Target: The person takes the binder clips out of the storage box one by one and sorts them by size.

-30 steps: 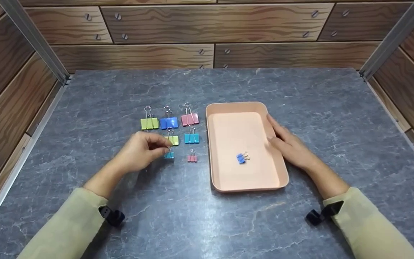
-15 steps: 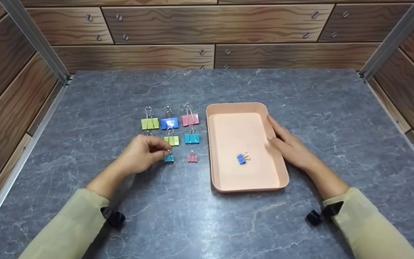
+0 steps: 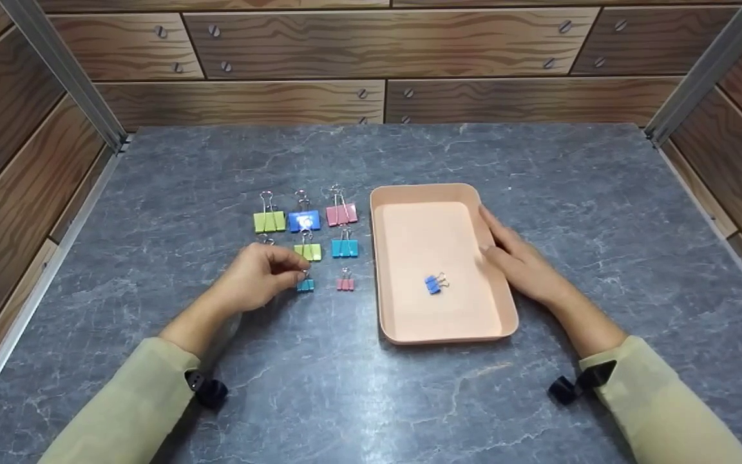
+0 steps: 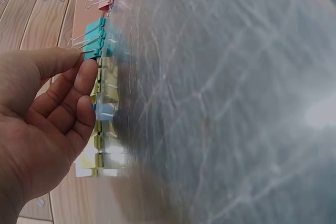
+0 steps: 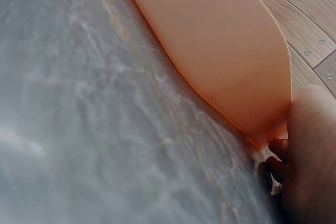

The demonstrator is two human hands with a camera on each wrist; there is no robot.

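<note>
My left hand [image 3: 258, 274] pinches the wire handle of a small teal binder clip [image 3: 305, 285] between thumb and forefinger, low over the table. In the left wrist view the teal clip [image 4: 95, 38] overlaps what lies behind it. Just right of it lies a small pink binder clip [image 3: 345, 284]. Inside the peach tray [image 3: 506, 316] lies a small blue binder clip [image 3: 434, 284]. My right hand [image 3: 525, 267] holds the tray's right wall, thumb over the rim and fingers outside. In the right wrist view, part of the right hand [image 5: 312, 150] is cut off by the frame.
Behind the left hand lie larger binder clips: green [image 3: 270, 222], blue [image 3: 304, 221], pink [image 3: 342, 214], a smaller green [image 3: 308, 252] and a teal [image 3: 345, 248]. Another clip is mostly hidden by the hand. Wood-patterned walls [image 3: 384, 45] enclose the grey table [image 3: 306, 399].
My left hand and the small teal clip have shifted slightly nearer the table's front. The right hand and tray have stayed in place.
</note>
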